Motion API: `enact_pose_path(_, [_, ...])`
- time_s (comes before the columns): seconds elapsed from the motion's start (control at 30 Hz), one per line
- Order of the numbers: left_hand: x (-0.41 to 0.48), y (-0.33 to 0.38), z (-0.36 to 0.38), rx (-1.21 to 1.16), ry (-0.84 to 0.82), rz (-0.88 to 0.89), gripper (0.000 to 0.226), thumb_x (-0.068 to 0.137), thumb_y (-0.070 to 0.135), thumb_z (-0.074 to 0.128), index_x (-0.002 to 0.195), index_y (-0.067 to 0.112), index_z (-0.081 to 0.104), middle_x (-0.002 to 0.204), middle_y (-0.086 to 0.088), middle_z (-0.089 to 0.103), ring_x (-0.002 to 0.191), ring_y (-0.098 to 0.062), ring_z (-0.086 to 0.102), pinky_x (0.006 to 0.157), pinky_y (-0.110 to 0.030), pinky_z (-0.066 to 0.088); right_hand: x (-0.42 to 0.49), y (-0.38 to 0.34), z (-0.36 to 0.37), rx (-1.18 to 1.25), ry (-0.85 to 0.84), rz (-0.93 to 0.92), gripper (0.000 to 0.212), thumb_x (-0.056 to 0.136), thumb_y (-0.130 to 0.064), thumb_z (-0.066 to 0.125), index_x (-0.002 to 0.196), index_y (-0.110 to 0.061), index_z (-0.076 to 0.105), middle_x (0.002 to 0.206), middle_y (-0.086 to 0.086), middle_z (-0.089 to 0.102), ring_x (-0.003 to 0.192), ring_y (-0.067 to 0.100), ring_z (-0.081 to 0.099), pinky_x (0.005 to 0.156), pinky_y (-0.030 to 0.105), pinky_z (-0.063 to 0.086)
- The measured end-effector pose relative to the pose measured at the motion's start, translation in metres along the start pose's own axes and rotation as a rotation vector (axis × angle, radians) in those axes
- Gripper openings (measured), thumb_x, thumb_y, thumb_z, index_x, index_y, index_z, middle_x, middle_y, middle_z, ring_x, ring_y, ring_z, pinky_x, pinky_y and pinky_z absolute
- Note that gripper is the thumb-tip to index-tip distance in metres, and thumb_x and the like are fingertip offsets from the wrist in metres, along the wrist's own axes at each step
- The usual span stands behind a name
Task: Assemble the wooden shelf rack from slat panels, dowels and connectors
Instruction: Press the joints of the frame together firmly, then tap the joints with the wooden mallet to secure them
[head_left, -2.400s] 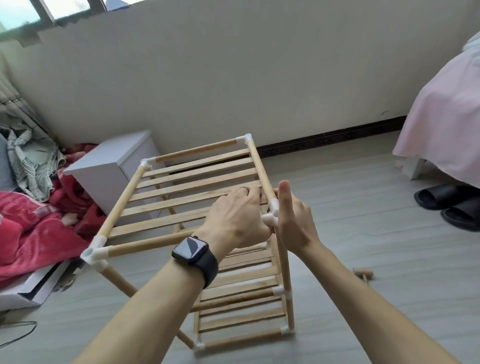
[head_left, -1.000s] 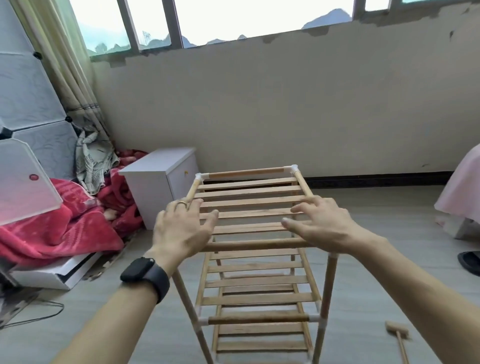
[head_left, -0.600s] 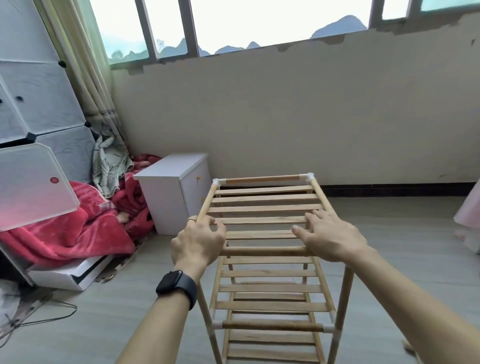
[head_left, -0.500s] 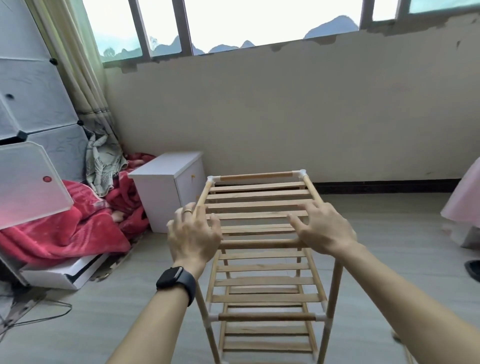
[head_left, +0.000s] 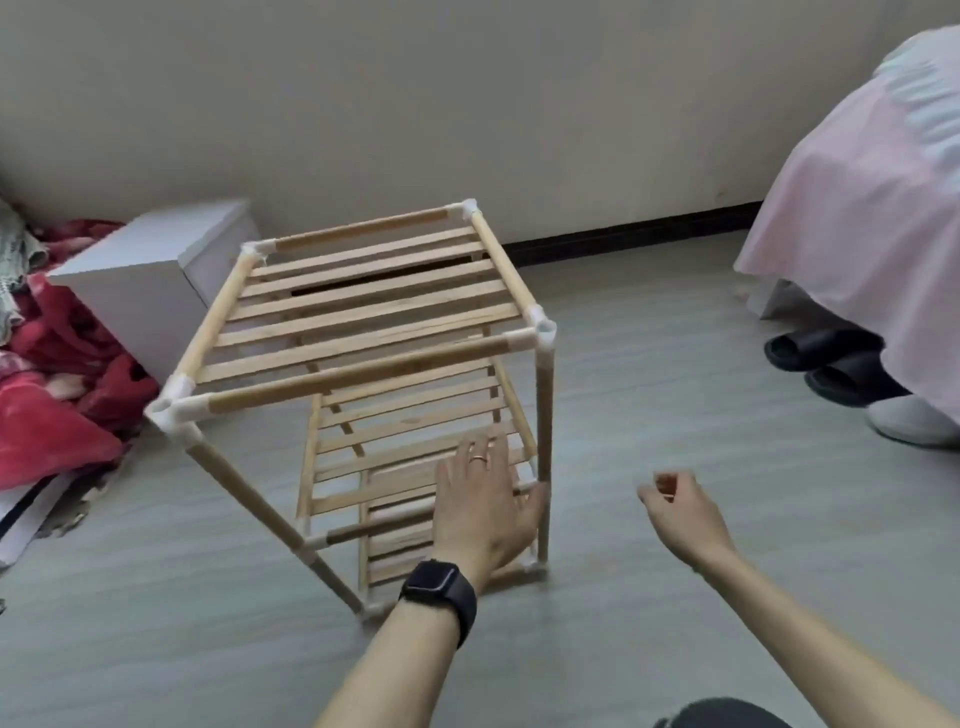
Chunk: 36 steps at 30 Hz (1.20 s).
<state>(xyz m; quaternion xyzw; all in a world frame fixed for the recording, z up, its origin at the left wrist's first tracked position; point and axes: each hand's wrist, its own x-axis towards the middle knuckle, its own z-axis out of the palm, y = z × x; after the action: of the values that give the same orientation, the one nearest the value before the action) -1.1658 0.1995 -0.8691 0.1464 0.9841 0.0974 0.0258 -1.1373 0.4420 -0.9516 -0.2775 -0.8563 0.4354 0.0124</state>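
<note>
The wooden shelf rack (head_left: 363, 306) stands upright on the grey floor (head_left: 675, 364), left of centre, with a top slat panel and further slat panels below it. White connectors (head_left: 543, 332) join the dowels at its corners. The front right post (head_left: 544, 426) runs straight down from one of them.

Left hand (head_left: 480, 506): the forearm reaches in from the lower edge. The back of the hand faces the camera and the fingers (head_left: 485, 457) are straight and slightly spread, gripping nothing. A ring sits on one finger and a black smartwatch (head_left: 439, 587) on the wrist.

Right hand (head_left: 680, 512): raised to the right of the rack, fingers loosely curled toward the palm, with nothing in them.

Blur softens the lower slat panels and the front left post (head_left: 249, 499). The left hand covers the front right part of the lower panels, including the joint there on the front right post. Whether the thumb touches that post cannot be determined. A dark rounded shape (head_left: 727, 714) is cut off by the lower edge and cannot be identified.

The lower slat panels lie directly behind the left fingers, and the front right post stands just beside the thumb. The right hand is well apart from the rack, to the right of that post.

A white cabinet (head_left: 145, 270) stands behind the rack on the left, beside a red blanket (head_left: 47, 436). A bed with a pink cover (head_left: 857, 208) occupies the right side, with black slippers (head_left: 821, 353) at its edge.
</note>
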Motion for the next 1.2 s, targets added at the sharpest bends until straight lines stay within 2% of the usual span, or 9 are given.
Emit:
enact_pose_path(0.17, [0.034,-0.003,0.048,0.014,-0.133,-0.05,0.074,0.096,0.075,0.014,0.159,0.037,0.01,0.169,-0.003,0.006,0.156,-0.031,0.001,0.123,-0.058,0.006,0.014,0.111,0.028,-0.191,-0.109,0.267,0.048,0.104,-0.04,0.042,0.136,-0.005,0.05,0.139,0.021,0.054,0.128,0.037,0.05,0.102,0.041,0.04])
enact_pose_path(0.33, [0.037,-0.006,0.09,0.138,0.06,-0.053,0.068,0.098,0.071,0.013,0.153,0.036,0.033,0.165,-0.004,0.028,0.153,-0.031,0.02,0.12,-0.057,0.018,0.041,0.164,0.054,-0.365,-0.231,0.268,0.057,0.104,-0.042,0.042,0.154,-0.016,0.036,0.155,0.023,0.035,0.143,0.041,0.034,0.117,0.044,0.029])
enact_pose_path(0.57, [0.038,-0.008,0.099,0.136,0.124,-0.051,0.071,0.098,0.071,0.016,0.144,0.031,0.051,0.159,-0.006,0.039,0.149,-0.033,0.029,0.12,-0.057,0.021,0.093,0.183,0.076,-0.562,-0.414,0.293,0.065,0.105,-0.053,0.025,0.162,-0.031,0.004,0.168,0.016,-0.017,0.155,0.039,-0.002,0.124,0.051,0.009])
enact_pose_path(0.63, [0.036,-0.006,0.1,0.137,0.129,-0.063,0.07,0.098,0.07,0.018,0.142,0.03,0.053,0.16,-0.006,0.038,0.15,-0.032,0.028,0.121,-0.056,0.018,0.09,0.187,0.084,-0.625,-0.425,0.293,0.069,0.106,-0.05,0.026,0.163,-0.019,0.004,0.168,0.017,-0.013,0.155,0.037,-0.003,0.125,0.049,0.01])
enact_pose_path(0.73, [0.037,-0.005,0.099,0.138,0.128,-0.076,0.07,0.098,0.07,0.018,0.143,0.03,0.053,0.16,-0.006,0.037,0.151,-0.031,0.027,0.121,-0.055,0.017,0.069,0.193,0.091,-0.751,-0.269,0.131,0.056,0.108,-0.03,0.034,0.155,-0.001,0.024,0.16,0.023,0.022,0.143,0.039,0.026,0.114,0.043,0.032])
enact_pose_path(0.83, [0.037,-0.005,0.098,0.148,0.11,-0.084,0.07,0.098,0.07,0.016,0.145,0.032,0.049,0.162,-0.005,0.035,0.151,-0.03,0.025,0.122,-0.055,0.016,0.048,0.204,0.091,-0.7,-0.188,0.067,0.035,0.104,-0.015,0.044,0.137,-0.002,0.047,0.134,0.018,0.045,0.124,0.036,0.045,0.095,0.041,0.046])
enact_pose_path(0.93, [0.037,-0.005,0.098,0.159,0.086,-0.088,0.066,0.1,0.071,0.017,0.146,0.034,0.046,0.163,-0.004,0.031,0.152,-0.029,0.022,0.122,-0.055,0.016,0.027,0.212,0.09,-0.641,-0.242,0.114,0.03,0.104,-0.017,0.047,0.128,-0.001,0.052,0.129,0.02,0.048,0.118,0.039,0.05,0.095,0.04,0.044])
enact_pose_path(1.1, [0.034,-0.003,0.089,0.163,-0.016,-0.087,0.071,0.097,0.075,0.008,0.152,0.038,0.033,0.167,-0.003,0.022,0.154,-0.029,0.013,0.122,-0.055,0.012,-0.006,0.203,0.079,-0.319,-0.331,0.169,0.02,0.101,-0.018,0.051,0.118,-0.009,0.043,0.119,0.019,0.058,0.107,0.039,0.059,0.08,0.037,0.042])
enact_pose_path(1.2, [0.035,-0.001,0.075,0.139,-0.155,-0.088,0.073,0.096,0.075,0.009,0.157,0.038,0.02,0.169,-0.003,0.01,0.155,-0.029,0.006,0.124,-0.054,0.009,-0.023,0.177,0.065,0.098,-0.299,0.395,0.026,0.099,-0.004,0.047,0.122,-0.008,0.035,0.102,0.016,0.061,0.087,0.031,0.063,0.073,0.038,0.049])
